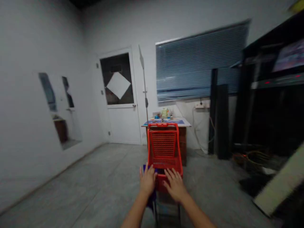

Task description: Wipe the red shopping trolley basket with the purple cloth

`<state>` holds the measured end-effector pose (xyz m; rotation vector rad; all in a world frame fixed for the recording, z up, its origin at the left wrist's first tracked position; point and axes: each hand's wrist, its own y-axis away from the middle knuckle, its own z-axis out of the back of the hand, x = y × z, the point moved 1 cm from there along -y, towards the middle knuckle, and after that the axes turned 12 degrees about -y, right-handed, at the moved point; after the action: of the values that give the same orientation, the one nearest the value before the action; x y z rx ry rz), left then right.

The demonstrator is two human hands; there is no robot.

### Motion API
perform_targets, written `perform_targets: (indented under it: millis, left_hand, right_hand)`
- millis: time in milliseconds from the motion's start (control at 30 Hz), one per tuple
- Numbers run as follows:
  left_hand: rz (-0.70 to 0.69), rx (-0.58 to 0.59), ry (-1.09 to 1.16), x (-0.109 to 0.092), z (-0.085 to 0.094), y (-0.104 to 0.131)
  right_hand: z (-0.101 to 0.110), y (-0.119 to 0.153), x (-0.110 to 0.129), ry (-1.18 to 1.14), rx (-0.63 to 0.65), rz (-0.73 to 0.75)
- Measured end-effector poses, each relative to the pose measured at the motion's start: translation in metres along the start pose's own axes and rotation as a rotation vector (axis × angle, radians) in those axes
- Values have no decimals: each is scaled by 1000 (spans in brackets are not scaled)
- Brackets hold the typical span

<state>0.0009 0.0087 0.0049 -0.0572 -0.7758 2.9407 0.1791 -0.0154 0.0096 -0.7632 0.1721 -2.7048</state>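
Note:
A red plastic shopping cart [163,142] stands in front of me, seen from its near end. My left hand [147,181] is at the left side of the near rim, fingers stretched forward and apart. Beneath and beside it hangs a dark blue-purple cloth [152,201]. My right hand [175,183] is over the right part of the same rim with its fingers spread. Whether the palms press on the rim, I cannot tell. A thin pole [145,85] with a flat sign on top rises by the cart's far left corner.
Behind the cart, a desk [187,122] holds bottles and small items. A white door [124,126] is at the back left, a mirror [62,110] on the left wall. To the right are dark upright panels [222,122], cables [257,155] and a leaning pale board [280,183].

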Motion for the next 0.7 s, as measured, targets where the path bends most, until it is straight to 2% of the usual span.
perform_targets:
  millis: [133,233,367,467,600,700]
  left_hand:
    - [-87,24,-43,-17,-1,2]
    - [-159,46,-42,-13,3,0]
    - [-76,22,-38,-4,6,2]
    - [-16,21,-50,-10,4,6]
    - [-79,51,-37,-21,7,6]
    - [-120,61,-23,-14,12,3]
  right_hand:
    - [0,-2,-5,1,-8,-12]
    - [4,-2,-9,13,-1,-11]
    - [6,-2,-10,21,2,5]
    - [4,-2,-8,25,-4,2]
    - [2,-3,-10,33,-13,8]
    - [1,-3,-14,35,-16,19]
